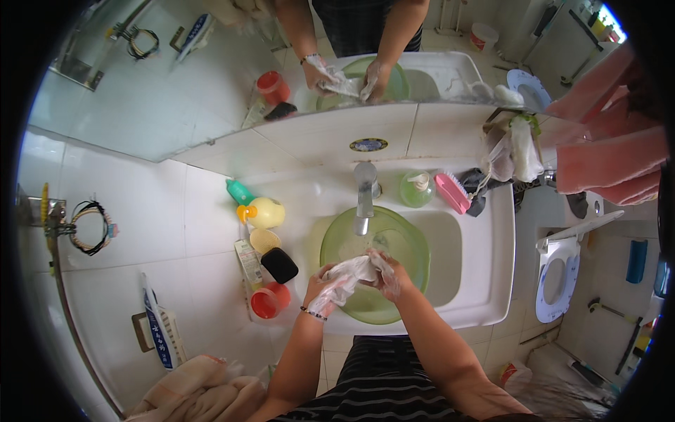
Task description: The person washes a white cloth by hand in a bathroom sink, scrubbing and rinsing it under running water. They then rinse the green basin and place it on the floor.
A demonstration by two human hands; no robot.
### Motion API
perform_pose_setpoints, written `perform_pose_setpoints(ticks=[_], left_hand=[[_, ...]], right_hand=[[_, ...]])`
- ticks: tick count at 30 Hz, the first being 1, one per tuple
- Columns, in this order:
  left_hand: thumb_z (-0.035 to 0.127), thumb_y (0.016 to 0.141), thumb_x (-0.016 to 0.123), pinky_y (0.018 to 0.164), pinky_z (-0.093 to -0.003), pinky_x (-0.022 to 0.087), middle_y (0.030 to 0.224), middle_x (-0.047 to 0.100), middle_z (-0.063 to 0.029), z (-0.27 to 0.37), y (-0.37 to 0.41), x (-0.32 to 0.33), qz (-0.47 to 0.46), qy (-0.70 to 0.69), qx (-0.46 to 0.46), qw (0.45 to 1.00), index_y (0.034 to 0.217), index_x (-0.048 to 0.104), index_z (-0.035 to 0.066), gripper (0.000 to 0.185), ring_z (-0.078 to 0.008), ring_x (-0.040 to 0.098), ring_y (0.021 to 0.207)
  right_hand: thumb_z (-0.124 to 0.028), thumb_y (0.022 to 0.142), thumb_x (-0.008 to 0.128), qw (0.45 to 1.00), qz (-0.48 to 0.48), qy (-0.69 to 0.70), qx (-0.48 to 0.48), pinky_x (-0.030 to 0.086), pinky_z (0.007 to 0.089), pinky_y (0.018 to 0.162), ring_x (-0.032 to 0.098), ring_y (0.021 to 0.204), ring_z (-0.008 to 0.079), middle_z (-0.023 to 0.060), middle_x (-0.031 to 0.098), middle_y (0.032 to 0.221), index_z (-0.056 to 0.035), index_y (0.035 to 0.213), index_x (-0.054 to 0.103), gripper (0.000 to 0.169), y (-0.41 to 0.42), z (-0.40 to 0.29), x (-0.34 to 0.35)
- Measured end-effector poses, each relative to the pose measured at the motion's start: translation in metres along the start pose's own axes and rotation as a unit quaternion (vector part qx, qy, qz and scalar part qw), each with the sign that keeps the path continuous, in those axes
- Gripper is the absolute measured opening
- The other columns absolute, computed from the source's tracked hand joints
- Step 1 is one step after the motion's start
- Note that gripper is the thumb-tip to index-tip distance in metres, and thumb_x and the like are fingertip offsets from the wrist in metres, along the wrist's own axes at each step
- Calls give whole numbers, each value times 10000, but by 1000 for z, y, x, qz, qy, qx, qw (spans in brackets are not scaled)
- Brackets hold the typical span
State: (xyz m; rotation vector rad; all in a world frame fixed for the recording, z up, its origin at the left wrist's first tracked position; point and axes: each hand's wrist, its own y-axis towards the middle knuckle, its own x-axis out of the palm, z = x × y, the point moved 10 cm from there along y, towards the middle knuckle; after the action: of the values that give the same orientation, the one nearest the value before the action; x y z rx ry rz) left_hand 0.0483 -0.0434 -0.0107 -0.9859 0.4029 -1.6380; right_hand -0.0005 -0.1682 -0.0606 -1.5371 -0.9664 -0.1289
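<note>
A soapy white cloth [350,274] is bunched between my two hands over a green plastic basin [390,311]. My left hand [326,290] grips its left part, with suds and wet fabric around the palm and wrist. On the right, my right hand [387,274] pinches the other end, foam on its fingers. The basin stands in the white washbasin [445,264] and holds cloudy water. Above its far side is the metal faucet [365,198]; whether water runs cannot be told. The mirror repeats both hands and the cloth.
Left on the rim are a yellow pump bottle [268,212], a green tube [240,192], a black soap box [279,265] and a red cup [270,300]. Behind the basin stand a green soap dispenser [417,189] and a pink brush [452,193]. Pink towels [606,163] hang at right.
</note>
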Motion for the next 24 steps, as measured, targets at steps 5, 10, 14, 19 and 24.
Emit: perform_pose_setpoints(ticks=[5, 10, 14, 19, 24], left_hand=[[-41, 733, 664, 725, -286, 520, 937, 615, -132, 20, -15, -5, 36, -33, 36, 998, 1026, 552, -75, 316, -198, 625, 817], [12, 771, 646, 647, -235, 485, 843, 621, -87, 50, -39, 14, 35, 158, 116, 980, 941, 599, -73, 196, -123, 592, 740], [46, 785, 640, 620, -223, 472, 806, 620, -68, 64, -56, 22, 13, 193, 120, 974, 931, 613, -72, 189, -102, 577, 698], [117, 814, 637, 620, -230, 476, 802, 619, -65, 65, -69, 18, -3, 244, 59, 968, 943, 614, -68, 226, -101, 581, 691], [181, 826, 654, 654, -241, 499, 863, 627, -66, 59, -84, 10, -34, 150, 26, 988, 1011, 593, -53, 304, -121, 609, 730]], right_hand=[[-187, 859, 591, 984, -44, -140, -102, 470, 368, 824, 550, 996, 220, 85, 527, 1124, -87, 1174, 481, 347, -29, -22, 16], [-123, 825, 610, 882, -71, -370, -283, 446, 305, 816, 552, 976, 217, 131, 551, 1043, -51, 1055, 560, 246, -70, -53, 57], [-90, 803, 632, 773, -59, -481, -408, 441, 281, 722, 540, 849, 154, 101, 569, 912, -9, 890, 571, 134, -71, -74, 62], [-40, 796, 618, 829, -10, -418, -372, 436, 268, 651, 536, 724, 118, 54, 568, 765, 5, 833, 541, 96, -71, -95, 67], [21, 788, 549, 791, -53, -451, -410, 454, 302, 685, 570, 740, 183, 65, 577, 747, -15, 850, 547, 72, -108, -106, 106]])
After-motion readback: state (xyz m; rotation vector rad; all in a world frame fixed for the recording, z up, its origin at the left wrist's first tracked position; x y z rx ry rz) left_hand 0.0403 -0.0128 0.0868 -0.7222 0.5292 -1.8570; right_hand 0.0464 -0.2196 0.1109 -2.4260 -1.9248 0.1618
